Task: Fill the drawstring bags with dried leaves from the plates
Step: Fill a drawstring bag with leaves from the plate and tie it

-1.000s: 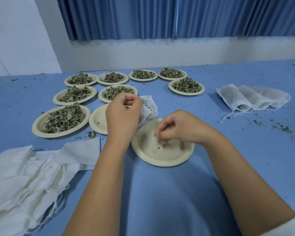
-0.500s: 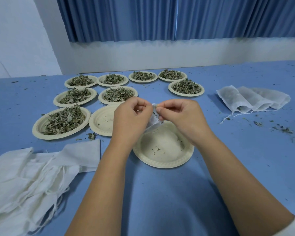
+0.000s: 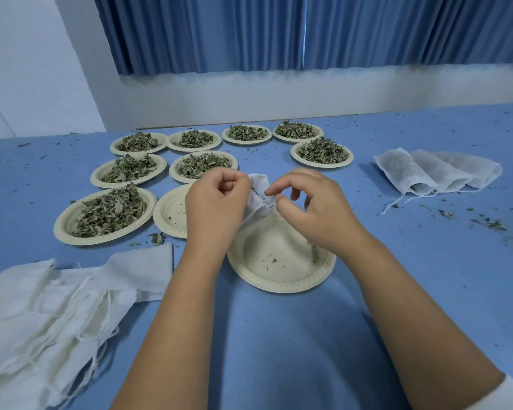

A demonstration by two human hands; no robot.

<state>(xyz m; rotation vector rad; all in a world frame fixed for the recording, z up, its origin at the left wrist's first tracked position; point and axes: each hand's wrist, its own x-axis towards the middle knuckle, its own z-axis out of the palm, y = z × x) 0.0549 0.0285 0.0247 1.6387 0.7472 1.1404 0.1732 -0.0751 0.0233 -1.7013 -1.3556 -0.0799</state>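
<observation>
A white drawstring bag (image 3: 259, 193) hangs between my hands above a nearly empty paper plate (image 3: 282, 276) that holds only leaf crumbs. My left hand (image 3: 216, 202) grips the bag's left edge with curled fingers. My right hand (image 3: 311, 208) is at the bag's right edge, thumb and forefinger pinching at its mouth, the other fingers loosely curled. A second empty plate (image 3: 170, 213) lies just left, partly behind my left hand. Several plates heaped with dried leaves (image 3: 110, 210) sit beyond in rows.
A heap of empty white bags with loose strings (image 3: 51, 309) covers the near left of the blue table. Filled bags (image 3: 436, 171) lie at the right. Leaf crumbs (image 3: 486, 223) are scattered over the right side. A wall and blue curtain stand behind.
My right hand rose from the plate to the bag's mouth, then its fingers spread slightly. The bag stays held in my left hand over the plate.
</observation>
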